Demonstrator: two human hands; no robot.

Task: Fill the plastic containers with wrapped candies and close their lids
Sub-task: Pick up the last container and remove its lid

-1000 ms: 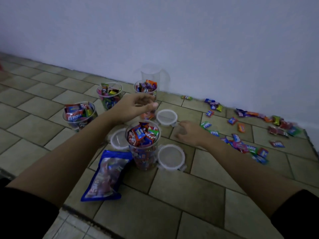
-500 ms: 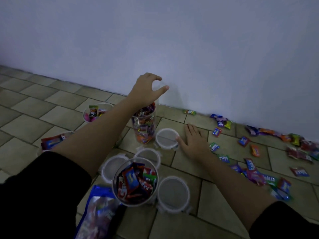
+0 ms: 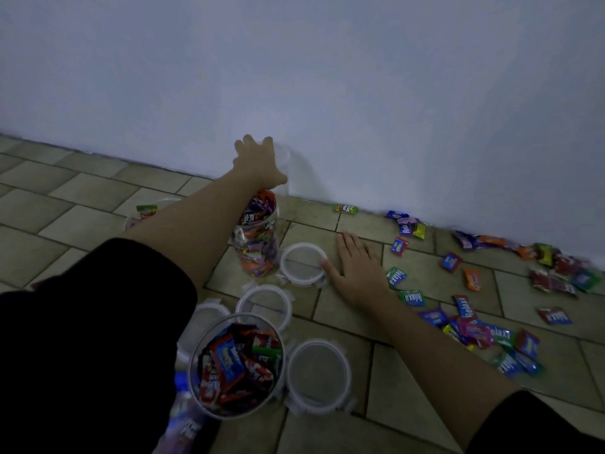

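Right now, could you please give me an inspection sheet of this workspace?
Surface: tiled floor.
Job's things: near container and far container, full of candies, lidless; empty container at the back; four lids on the floor.
Clutter: loose candies scattered right; blue bag at the bottom edge.
Hands: left hand on the empty container, grip unclear; right hand flat on floor, thumb touching farthest lid.
Cables: nothing seen.
Surroundings: white wall.

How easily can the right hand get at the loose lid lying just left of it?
Probably yes, easily: the right hand lies flat on the tiles with its thumb at the rim of the lid, and nothing stands between them.
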